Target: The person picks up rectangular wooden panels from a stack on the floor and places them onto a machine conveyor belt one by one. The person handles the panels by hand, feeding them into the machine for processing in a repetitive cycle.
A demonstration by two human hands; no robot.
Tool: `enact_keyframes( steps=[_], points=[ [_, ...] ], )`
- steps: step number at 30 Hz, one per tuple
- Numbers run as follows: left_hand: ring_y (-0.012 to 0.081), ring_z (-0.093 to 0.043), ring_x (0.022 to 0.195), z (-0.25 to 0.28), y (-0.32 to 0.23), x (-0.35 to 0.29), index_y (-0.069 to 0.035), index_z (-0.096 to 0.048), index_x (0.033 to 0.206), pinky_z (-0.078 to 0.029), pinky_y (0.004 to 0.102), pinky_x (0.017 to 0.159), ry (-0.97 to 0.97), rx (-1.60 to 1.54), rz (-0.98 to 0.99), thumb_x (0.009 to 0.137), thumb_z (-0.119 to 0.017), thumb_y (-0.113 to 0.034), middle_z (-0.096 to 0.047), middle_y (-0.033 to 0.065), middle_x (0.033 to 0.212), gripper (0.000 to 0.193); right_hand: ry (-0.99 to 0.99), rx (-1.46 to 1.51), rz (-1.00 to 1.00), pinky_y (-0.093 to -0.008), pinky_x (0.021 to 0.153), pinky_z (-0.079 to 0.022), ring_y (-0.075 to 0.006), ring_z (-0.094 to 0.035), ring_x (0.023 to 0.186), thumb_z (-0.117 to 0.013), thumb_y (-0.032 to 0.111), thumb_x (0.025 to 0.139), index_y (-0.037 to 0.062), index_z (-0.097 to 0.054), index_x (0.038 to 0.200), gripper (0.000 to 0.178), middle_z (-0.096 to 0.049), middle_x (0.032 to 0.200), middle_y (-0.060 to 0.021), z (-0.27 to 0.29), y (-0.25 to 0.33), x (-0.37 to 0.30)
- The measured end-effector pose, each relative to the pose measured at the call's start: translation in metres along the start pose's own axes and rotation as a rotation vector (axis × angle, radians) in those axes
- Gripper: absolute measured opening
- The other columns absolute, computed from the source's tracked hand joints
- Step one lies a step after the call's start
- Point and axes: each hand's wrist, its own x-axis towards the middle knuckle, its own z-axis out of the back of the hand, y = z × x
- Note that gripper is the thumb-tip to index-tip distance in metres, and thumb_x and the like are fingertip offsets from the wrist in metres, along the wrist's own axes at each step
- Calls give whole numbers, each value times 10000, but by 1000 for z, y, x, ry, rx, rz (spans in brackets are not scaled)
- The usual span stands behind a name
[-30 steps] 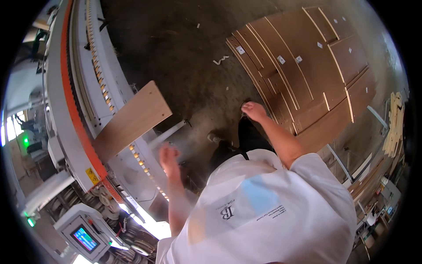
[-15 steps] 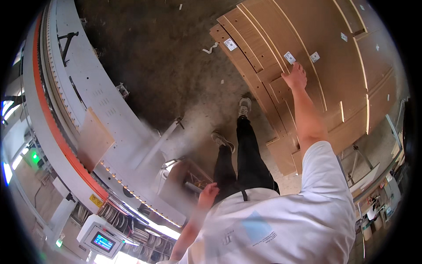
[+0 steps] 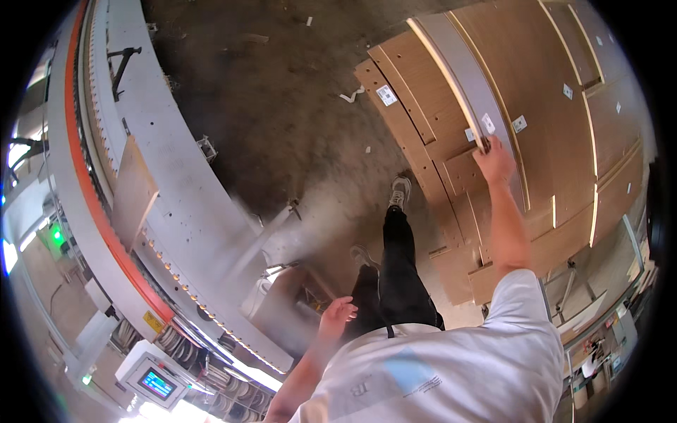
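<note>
My right hand (image 3: 495,161) is stretched out over a stack of brown wood panels (image 3: 564,84) and grips the near end of a long narrow panel (image 3: 458,77), which lies tilted on top of the stack with its pale edge showing. Hanging free near my waist, my left hand (image 3: 337,315) holds nothing, its fingers loosely apart. My legs and shoes (image 3: 399,190) stand on the dusty floor between the stack and the machine.
A long grey machine with an orange stripe (image 3: 92,211) curves along the left, and one wood panel (image 3: 131,192) rides on its conveyor. A small control screen (image 3: 156,384) glows at the lower left. Carts and clutter stand at the lower right (image 3: 599,338).
I turned from the machine toward the stack. My right hand reached farther up and took hold of the narrow panel. The panel on the conveyor has travelled left, away from me.
</note>
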Motion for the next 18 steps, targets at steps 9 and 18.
enact_keyframes(
  steps=[9, 18],
  points=[
    [130, -674, 838, 18, 23, 11, -5, -597, 1281, -535, 271, 740, 28, -66, -174, 1023, -575, -174, -724, 91, 1007, 309, -24, 449, 258, -370, 587, -463, -262, -583, 606, -691, 189, 807, 38, -666, 931, 197, -591, 701, -151, 138, -13, -36],
    [183, -537, 1287, 3, -84, -13, -21, -473, 1433, -461, 329, 1027, 297, -420, -506, 971, -697, -226, -587, 135, 1368, 553, 484, 752, 539, -257, 557, -344, -45, -417, 651, -718, 189, 847, -8, -626, 864, 218, -479, 693, 70, 275, 94, -214]
  ],
)
